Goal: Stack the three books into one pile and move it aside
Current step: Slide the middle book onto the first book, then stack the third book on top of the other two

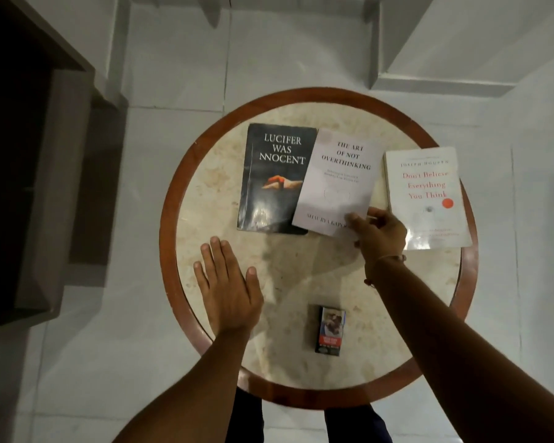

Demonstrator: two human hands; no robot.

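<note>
While the right hand (378, 230) pinches the near right corner of the pale middle book (338, 180), thumb on the cover and fingers seemingly beneath, the step in hand looks to be laying that book onto the black book (274, 177) to its left. It already overlaps the black book's right edge and sits tilted, so doing this well probably means lifting the gripped corner only slightly, swinging the book leftward, and squaring spine to spine before letting go. The thin cover may flex or slip if dragged by one corner. Bringing the left hand (226, 284) up to steady the black book would likely keep it from sliding.

That left hand lies flat and released on the table (301, 276), fingers spread, grasping nothing, near the black book's lower left corner but apart from it. The white book (427, 196) rests just beside the right hand, on its outer side, close to the table's rim, not yet part of any pile. A small packet (330, 330) stands nearer the person, between the forearms, clear of the books.
</note>
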